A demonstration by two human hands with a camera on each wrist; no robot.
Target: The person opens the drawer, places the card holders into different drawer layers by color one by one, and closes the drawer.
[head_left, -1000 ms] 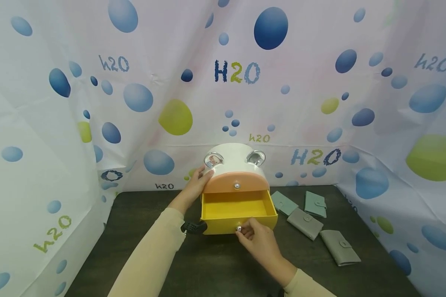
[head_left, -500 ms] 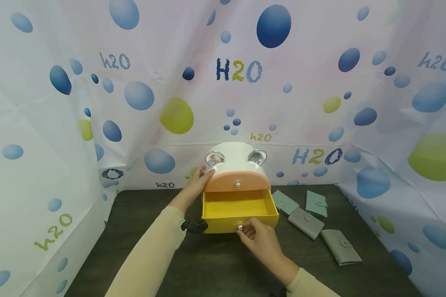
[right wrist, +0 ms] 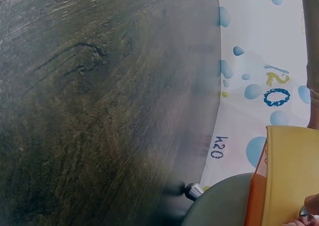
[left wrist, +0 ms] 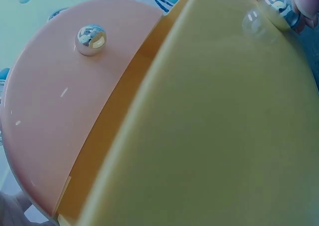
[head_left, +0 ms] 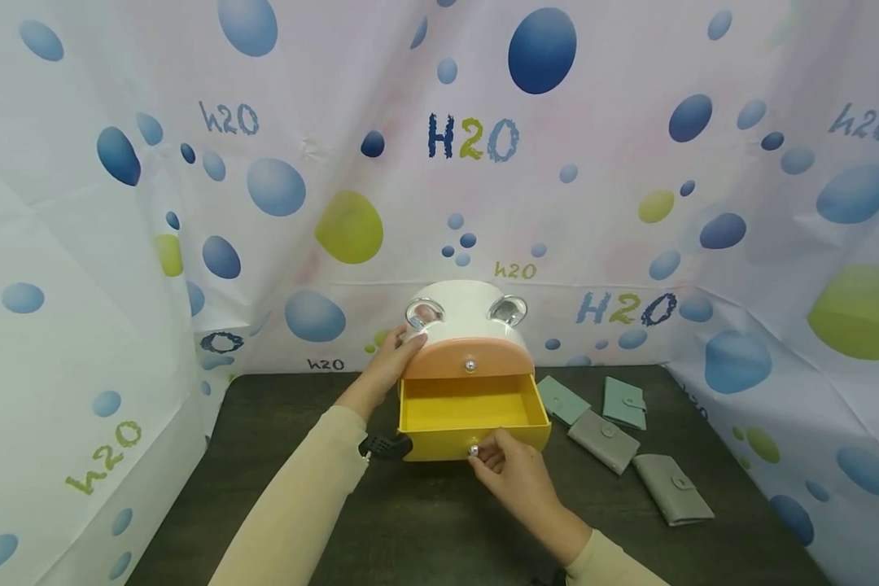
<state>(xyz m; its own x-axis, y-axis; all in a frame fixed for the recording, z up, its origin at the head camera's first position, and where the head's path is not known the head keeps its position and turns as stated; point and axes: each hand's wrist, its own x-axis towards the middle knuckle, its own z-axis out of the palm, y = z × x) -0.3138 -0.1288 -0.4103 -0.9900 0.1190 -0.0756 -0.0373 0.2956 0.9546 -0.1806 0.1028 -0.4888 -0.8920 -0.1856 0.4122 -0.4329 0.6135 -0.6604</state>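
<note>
A small drawer cabinet with a white rounded top and two silvery ear-like rings stands near the back of the table. Its peach upper drawer is closed, while the yellow lower drawer is pulled out and looks empty inside. My right hand pinches the yellow drawer's silver knob; the left wrist view shows those fingertips around the knob. My left hand rests against the cabinet's left side, thumb near the upper drawer's edge. Its other fingers are partly hidden.
To the right on the dark table lie two pale green card holders and two grey ones, with the nearest grey card holder toward the front. A printed cloth hangs behind and at both sides.
The view has shifted very slightly. Both hands keep their places on the cabinet and the knob, and the yellow drawer stays pulled out the same amount.
</note>
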